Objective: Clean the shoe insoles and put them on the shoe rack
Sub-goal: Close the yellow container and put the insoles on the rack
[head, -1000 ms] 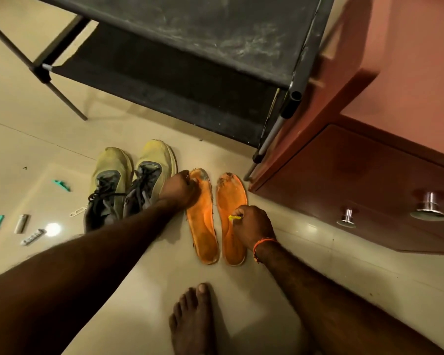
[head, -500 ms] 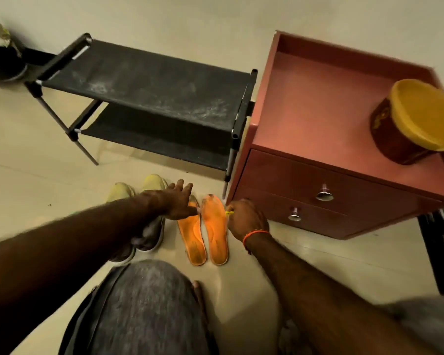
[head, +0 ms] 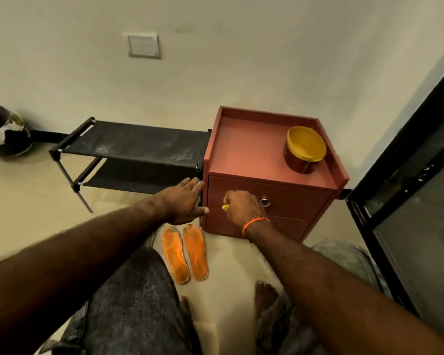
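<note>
So the two orange insoles, the left insole (head: pixel 176 254) and the right insole (head: pixel 195 252), are lying flat on the pale floor (head: pixel 23 190) side by side, nearly touching, toes pointing at the red cabinet (head: pixel 254 149). Both look pretty grubby, with dark scuffed patches at toe and heel. They sit just in front of the cabinet's bottom corner, near the black shoe rack (head: pixel 136 147), which has two fabric shelves. The left hand (head: pixel 182 201) is up in the air with fingers stretched out straight, holding nothing, hovering in front of the rack's end post. The right hand (head: pixel 241 204) is curled into a loose fist and pinches a small yellow thing (head: pixel 225 207), too tiny for me to tell what it is. On top of the cabinet stands one tub with a yellow lid (head: pixel 305 149); one drawer knob (head: pixel 265 201) shows.
</note>
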